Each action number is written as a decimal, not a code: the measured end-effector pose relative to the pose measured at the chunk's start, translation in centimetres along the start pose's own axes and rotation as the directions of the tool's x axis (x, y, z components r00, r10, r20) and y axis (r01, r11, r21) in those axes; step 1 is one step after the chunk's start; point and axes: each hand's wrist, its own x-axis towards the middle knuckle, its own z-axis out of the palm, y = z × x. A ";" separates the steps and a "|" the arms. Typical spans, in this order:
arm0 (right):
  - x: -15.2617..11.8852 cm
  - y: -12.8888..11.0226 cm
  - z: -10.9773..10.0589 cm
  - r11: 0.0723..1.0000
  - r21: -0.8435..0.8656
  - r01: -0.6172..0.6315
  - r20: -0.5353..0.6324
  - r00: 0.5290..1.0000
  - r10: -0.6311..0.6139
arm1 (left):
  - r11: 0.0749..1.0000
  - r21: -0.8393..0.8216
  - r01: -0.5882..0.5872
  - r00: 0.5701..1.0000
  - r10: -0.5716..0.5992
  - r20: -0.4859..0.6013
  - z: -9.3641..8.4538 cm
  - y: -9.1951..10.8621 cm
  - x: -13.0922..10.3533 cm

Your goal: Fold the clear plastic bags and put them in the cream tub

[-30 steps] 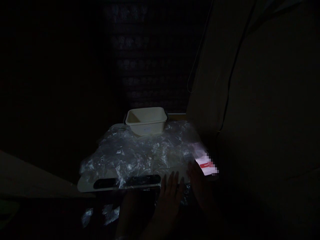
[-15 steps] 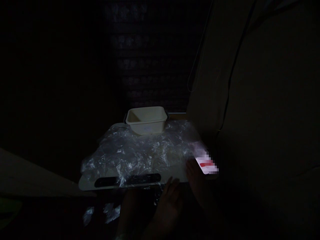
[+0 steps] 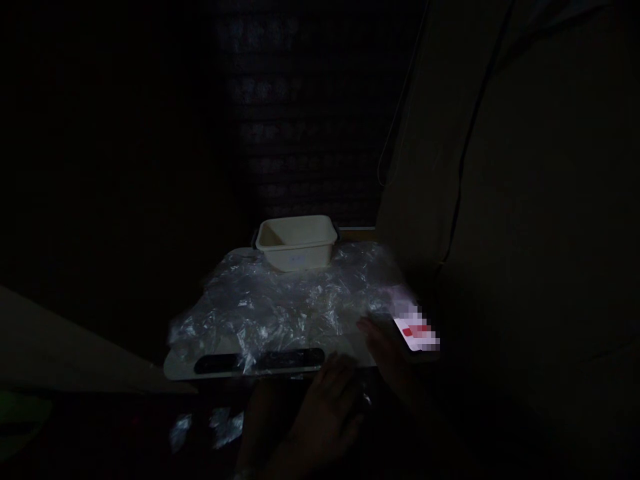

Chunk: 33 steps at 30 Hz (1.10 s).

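Observation:
The scene is very dark. My left hand (image 3: 327, 403) is at the table's front edge, palm down, its fingers bent and dim; whether it holds anything is unclear. To its right, my right hand (image 3: 384, 348) reaches over the front right of the table, fingers extended, beside a lit phone (image 3: 416, 333). Crumpled clear plastic bags (image 3: 285, 300) cover much of the white table (image 3: 180, 369). A cream plastic bin (image 3: 307, 257) with dark side handles stands at the table's back.
A dark slot (image 3: 215, 363) runs along the table's front. Scraps of clear plastic (image 3: 227, 427) lie below the table at the left. Behind are dark blinds (image 3: 280, 127), with a black cable (image 3: 460, 173) down the right wall.
My right hand has shifted left, away from the phone. My left hand has moved slightly left and its fingers look less raised. The view has shifted a little.

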 end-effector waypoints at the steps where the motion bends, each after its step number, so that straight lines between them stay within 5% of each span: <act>1: -0.2 0.0 -0.4 0.998 -0.056 0.040 0.004 0.999 -0.040 | 0.999 0.050 0.010 0.999 -0.011 0.030 -0.4 -0.4 -0.2; 6: -1.6 0.9 -2.4 0.852 -0.338 0.399 0.213 0.915 -0.344 | 0.911 0.401 0.101 0.989 -0.135 0.057 -0.3 -2.1 -1.2; 10: -2.9 1.5 -2.8 0.755 -0.417 0.506 0.362 0.854 -0.373 | 0.886 0.455 0.091 0.992 -0.119 0.034 0.3 -3.2 -1.6; 15: -3.4 1.2 -2.0 0.745 -0.483 0.459 0.324 0.885 -0.335 | 0.972 0.220 0.083 0.996 -0.083 -0.011 -0.4 -3.4 -1.3; 21: -2.5 0.7 -1.2 0.843 -0.288 0.455 0.120 0.890 -0.440 | 0.979 -0.083 0.185 0.973 -0.194 -0.124 -1.0 -2.8 -1.4; 28: -2.4 0.2 -2.0 0.928 -0.060 0.368 0.017 0.930 -0.368 | 0.814 -0.369 0.447 0.875 -0.484 -0.008 0.1 -4.4 -1.9; 33: -3.1 -0.5 -3.1 0.994 0.036 0.100 0.098 0.990 -0.104 | 0.664 -0.529 0.528 0.811 -0.579 0.082 0.6 -4.6 -1.5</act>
